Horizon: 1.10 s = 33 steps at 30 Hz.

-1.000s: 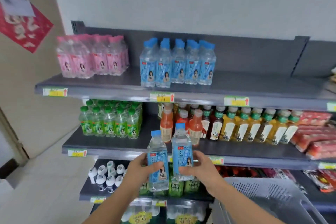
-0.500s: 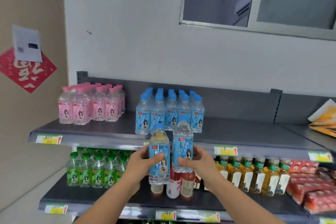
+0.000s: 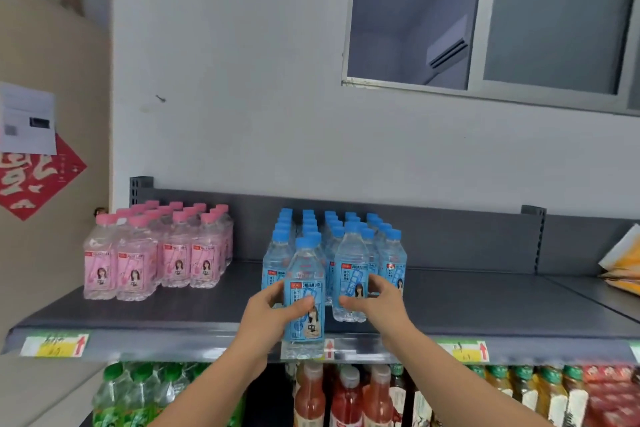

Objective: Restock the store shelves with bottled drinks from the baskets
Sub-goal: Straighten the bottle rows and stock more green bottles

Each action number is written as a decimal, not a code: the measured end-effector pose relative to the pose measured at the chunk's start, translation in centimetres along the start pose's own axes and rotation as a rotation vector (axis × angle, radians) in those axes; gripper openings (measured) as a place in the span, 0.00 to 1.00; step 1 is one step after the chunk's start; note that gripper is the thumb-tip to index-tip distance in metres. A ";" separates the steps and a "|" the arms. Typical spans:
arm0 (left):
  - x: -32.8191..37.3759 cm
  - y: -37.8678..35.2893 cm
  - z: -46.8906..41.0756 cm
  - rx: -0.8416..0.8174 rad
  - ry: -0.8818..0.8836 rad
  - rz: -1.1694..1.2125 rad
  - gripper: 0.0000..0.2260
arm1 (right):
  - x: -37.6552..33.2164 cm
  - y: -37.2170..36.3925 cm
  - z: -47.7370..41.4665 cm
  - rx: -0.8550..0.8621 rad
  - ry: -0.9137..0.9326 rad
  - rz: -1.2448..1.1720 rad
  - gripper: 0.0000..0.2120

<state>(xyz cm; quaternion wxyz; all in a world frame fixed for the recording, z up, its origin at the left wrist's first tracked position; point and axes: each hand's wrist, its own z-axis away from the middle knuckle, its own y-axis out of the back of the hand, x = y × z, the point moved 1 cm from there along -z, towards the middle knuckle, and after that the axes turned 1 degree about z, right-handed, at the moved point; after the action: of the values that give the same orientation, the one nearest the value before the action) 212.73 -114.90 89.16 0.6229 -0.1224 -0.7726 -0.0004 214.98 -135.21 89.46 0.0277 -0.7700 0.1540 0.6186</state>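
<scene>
My left hand (image 3: 268,314) grips a clear blue-capped, blue-labelled bottle (image 3: 304,291) held in front of the top shelf's front edge (image 3: 173,343). My right hand (image 3: 375,298) grips a second blue bottle (image 3: 351,267), which stands over the shelf just in front of the block of several matching blue bottles (image 3: 388,253). Both bottles are upright. Whether the right bottle's base touches the shelf I cannot tell.
Several pink-capped bottles (image 3: 156,253) stand at the shelf's left. Bare shelf lies right of the blue block, with yellow packets (image 3: 623,263) at the far right. Below are green bottles (image 3: 138,392), red and orange drinks (image 3: 346,395) and tea bottles (image 3: 540,388).
Both hands have risen with their bottles from the lower shelf level up to the top shelf. The right bottle has moved forward over the shelf, up to the blue block.
</scene>
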 end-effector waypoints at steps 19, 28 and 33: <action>-1.2 -0.9 -1.4 0.048 -0.015 -0.020 0.21 | 3.2 -1.7 -4.3 -0.013 -0.071 0.309 0.37; -0.6 -3.2 -2.0 0.082 -0.016 -0.028 0.14 | 0.0 0.3 0.0 0.003 0.289 0.145 0.13; -0.3 -5.5 -2.4 0.057 -0.017 0.012 0.15 | 0.0 1.1 1.7 -0.262 0.304 0.245 0.30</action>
<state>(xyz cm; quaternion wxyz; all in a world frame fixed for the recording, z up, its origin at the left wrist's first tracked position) 214.03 -120.70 90.26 0.6194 -0.1093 -0.7769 0.0263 213.04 -135.90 89.25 -0.1715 -0.8268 0.1672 0.5090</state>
